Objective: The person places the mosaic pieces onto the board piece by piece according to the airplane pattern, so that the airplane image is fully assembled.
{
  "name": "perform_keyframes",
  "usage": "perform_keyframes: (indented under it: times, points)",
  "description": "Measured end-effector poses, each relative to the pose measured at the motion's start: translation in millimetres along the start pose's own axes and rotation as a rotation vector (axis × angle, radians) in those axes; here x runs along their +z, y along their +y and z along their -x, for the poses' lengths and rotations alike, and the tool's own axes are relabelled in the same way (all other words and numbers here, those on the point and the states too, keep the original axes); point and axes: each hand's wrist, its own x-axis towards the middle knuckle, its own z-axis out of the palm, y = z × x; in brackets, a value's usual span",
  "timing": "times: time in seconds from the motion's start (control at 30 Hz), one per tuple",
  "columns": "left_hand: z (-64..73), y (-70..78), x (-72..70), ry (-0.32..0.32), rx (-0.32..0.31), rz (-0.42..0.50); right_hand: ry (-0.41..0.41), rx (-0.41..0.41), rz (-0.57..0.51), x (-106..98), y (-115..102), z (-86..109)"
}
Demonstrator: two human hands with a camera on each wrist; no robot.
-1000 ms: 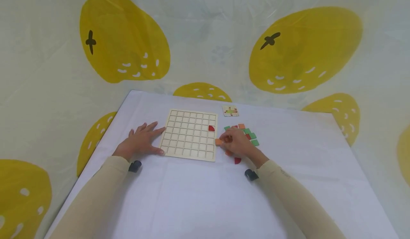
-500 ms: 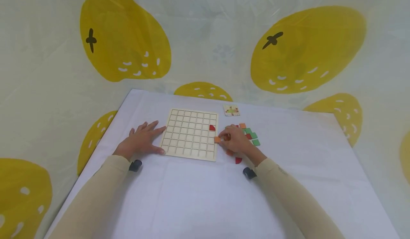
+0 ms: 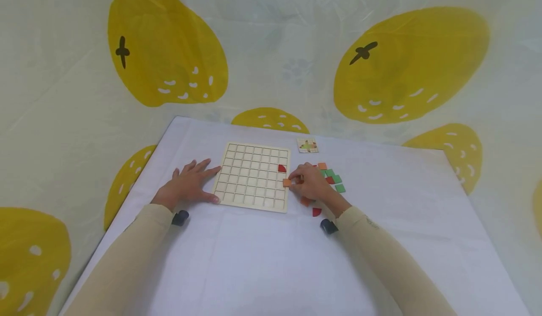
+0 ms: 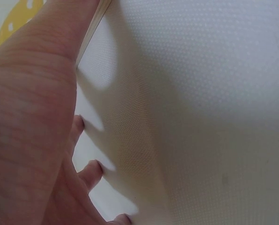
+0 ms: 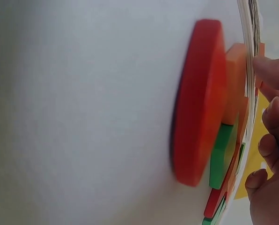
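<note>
Board lies flat on the white desk, left hand at its left rim: grip spread, fingers apart, thumb and index touching the edge. Right hand has its grip clamped on an orange tile at the board's right rim; can't tell if tile touches it. Red quarter-round piece sits in a right-column cell. Loose tiles, green, red, orange, lie around right hand. Pattern card lies near board's far right corner.

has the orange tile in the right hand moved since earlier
Yes: the orange tile has moved left relative to the board, from beside its right edge to over that edge.
</note>
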Motion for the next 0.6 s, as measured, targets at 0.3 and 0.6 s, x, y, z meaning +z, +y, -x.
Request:
perform_keyframes:
  times: [0.3,0.6]
  points:
    - [-1.2,-2.1,-0.2,0.000,0.016,0.002,-0.001,0.037,0.044,4.2,-2.9,-6.6]
    - [-2.8,-4.1,2.3,0.006,0.009,-0.006,-0.003,0.036,0.032,3.6,-4.0,-9.6]
